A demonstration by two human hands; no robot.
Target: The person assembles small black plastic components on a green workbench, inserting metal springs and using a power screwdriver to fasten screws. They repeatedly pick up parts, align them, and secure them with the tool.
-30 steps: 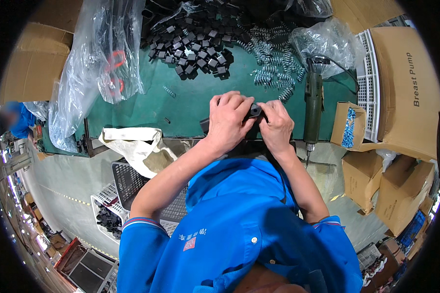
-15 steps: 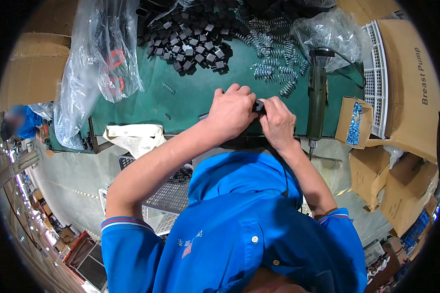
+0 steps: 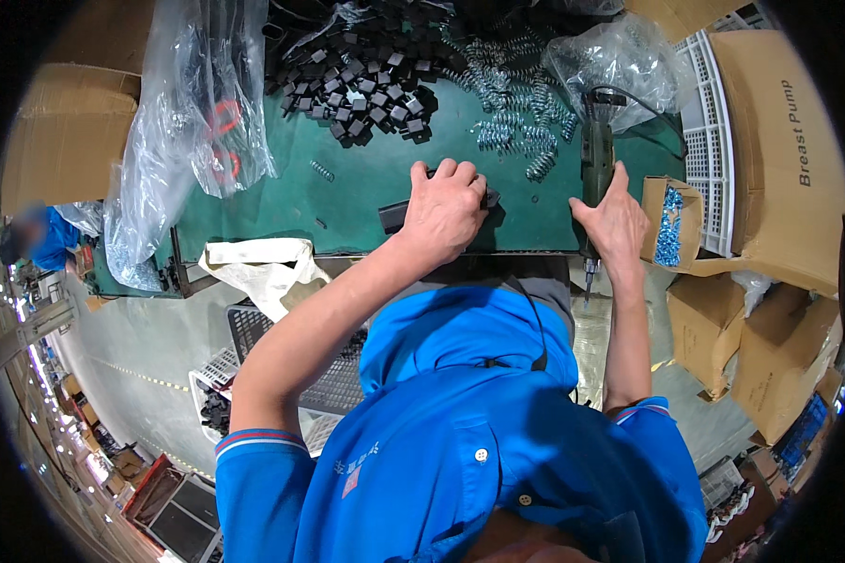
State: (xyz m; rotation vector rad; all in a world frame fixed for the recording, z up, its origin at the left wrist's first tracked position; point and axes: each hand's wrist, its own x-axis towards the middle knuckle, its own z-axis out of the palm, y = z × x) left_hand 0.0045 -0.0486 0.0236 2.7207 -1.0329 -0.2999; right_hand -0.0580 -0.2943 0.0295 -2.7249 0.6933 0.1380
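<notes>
My left hand is closed over a black plastic part at the table's front edge. Its ends stick out on both sides of the fingers, and the middle is covered. My right hand is at a dark green electric screwdriver, thumb and forefinger spread on either side of its body, not closed round it. The driver's bit points toward me past the table edge. Farther back lie a heap of black plastic blocks and a pile of metal springs.
One loose spring lies on the green tabletop. A small carton of blue screws stands at right beside a white plastic crate and a large cardboard box. Clear plastic bags hang at left; a white cloth hangs over the edge.
My right hand has let go of the black part, moved right to the screwdriver and spread its fingers. My left hand stays on the part. The view has shifted slightly.
</notes>
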